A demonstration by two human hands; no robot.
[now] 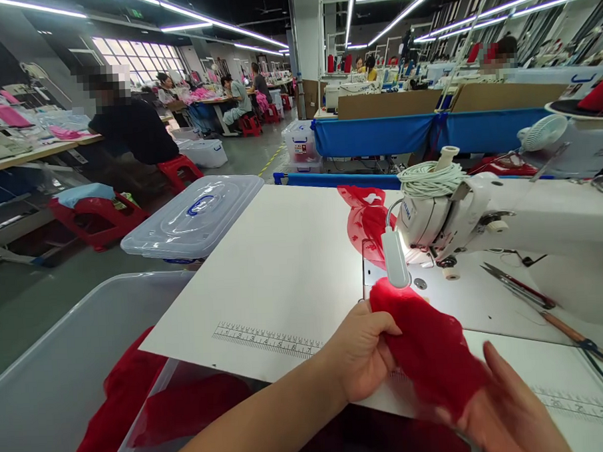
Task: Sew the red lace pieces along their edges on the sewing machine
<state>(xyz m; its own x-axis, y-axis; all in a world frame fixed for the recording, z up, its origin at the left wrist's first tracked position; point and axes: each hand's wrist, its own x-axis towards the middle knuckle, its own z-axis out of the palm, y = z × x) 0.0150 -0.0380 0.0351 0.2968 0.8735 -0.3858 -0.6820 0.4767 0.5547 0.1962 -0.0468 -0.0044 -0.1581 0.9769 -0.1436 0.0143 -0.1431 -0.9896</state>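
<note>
My left hand (364,350) is closed, with thumb and fingers pinching the left edge of a piece of red fabric (431,340). The fabric is held up over the table's front edge, close to the sewing machine. My right hand (509,403) is at the fabric's lower right end, blurred, with its thumb raised and its other fingers mostly hidden. A small greyish thing by that hand is too smeared to name. Behind the fabric stands the white sewing machine (541,215) with a lit lamp (395,258). Sheer red pieces (366,223) lie left of its head.
Scissors (517,286) and a wooden-handled tool (579,337) lie right on the white table (283,267), which has a printed ruler. A plastic bin (86,322) with red cloth stands at left, near a lidded box (196,214). People sit at other tables beyond.
</note>
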